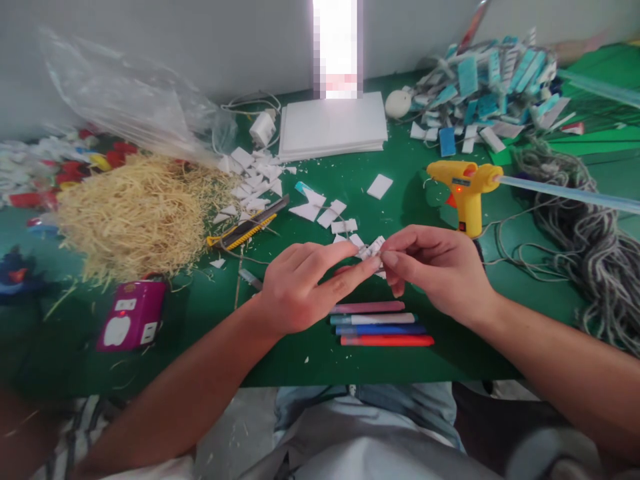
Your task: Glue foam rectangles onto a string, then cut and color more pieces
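A small white board piece with dark marks (371, 247) is at the fingertips of both hands, over the table. My left hand (305, 283) reaches in from the left, two fingers stretched forward with the piece between their tips. My right hand (435, 270) is closed, its thumb and forefinger pinching at the piece's right end; the exact grip is partly hidden. Just beyond lie cut white pieces (331, 213), with a grey cord among them. Nearer to me, several markers (387, 341) lie side by side, pink, white, blue and orange-red.
Right of my hands stands a yellow glue gun (463, 190) with its light on, near grey yarn (595, 247). White boards (333, 127) lie at the back. Left are a yellow utility knife (250, 223), straw (135, 220) and a purple power block (133, 317). Blue-and-white scraps (480, 87) form a pile.
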`<state>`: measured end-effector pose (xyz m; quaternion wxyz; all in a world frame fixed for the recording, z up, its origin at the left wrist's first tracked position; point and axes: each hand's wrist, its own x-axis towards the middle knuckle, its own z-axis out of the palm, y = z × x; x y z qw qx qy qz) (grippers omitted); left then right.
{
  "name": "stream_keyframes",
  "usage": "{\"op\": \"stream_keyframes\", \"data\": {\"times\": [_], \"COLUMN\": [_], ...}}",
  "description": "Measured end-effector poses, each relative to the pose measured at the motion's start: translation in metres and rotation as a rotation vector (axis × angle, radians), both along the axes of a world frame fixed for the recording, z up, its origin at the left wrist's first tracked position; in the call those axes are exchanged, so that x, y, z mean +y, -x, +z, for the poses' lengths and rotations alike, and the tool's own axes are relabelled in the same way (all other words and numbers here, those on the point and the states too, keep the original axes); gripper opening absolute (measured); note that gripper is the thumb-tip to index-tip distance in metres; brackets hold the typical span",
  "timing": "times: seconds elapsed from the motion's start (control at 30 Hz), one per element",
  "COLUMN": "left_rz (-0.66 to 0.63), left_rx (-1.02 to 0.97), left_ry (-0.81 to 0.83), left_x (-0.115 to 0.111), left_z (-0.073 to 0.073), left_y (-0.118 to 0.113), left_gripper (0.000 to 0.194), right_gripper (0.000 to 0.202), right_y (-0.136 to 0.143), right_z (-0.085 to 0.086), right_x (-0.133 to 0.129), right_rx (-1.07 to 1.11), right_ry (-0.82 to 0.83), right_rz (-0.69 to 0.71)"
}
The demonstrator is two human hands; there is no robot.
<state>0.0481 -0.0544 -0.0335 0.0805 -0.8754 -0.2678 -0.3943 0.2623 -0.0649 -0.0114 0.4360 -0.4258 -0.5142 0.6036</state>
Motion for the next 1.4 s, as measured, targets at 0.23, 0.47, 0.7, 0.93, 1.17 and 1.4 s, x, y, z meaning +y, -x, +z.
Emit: {"op": "stream_keyframes", "data": {"times": [0.23, 0.47, 0.7, 0.93, 1.17, 1.4], "left_rz": [-0.024, -0.023, -0.138, -0.095, -0.044, -0.055], "left_rx": [0.025, -0.063, -0.289, -0.28, -0.578, -0.894], "left_ry": [-0.017, 0.103, 0.461, 0.33, 0.552, 0.98], "left_x": [-0.002, -0.004, -0.007, -0.009, -0.008, 0.003], "left_z": [-0.001, 0.001, -0.009, -0.002, -0.008, -0.003], "left_y": [0.003, 0.006, -0.007, -0.006, -0.008, -0.001], "left_gripper": [0.03, 0.037, 0.017, 0.01, 0.011, 0.028], "right_gripper": [0.04, 0.037, 0.039, 0.044, 0.039, 0.036], "right_y": [0.002, 0.0, 0.001, -0.001, -0.001, -0.004], "right_z": [0.001, -0.004, -0.009, -0.009, -0.012, -0.029], "right_x": [-0.003, -0.002, -0.003, -0.002, -0.003, 0.015], "right_rx": [-0.026, -0.027, -0.139, -0.162, -0.241, -0.159], "right_ry": [-0.028, -0.041, -0.059, -0.027, -0.246, -0.293], "right_rz": [-0.02, -0.011, 0.16, 0.263, -0.156, -0.326]}}
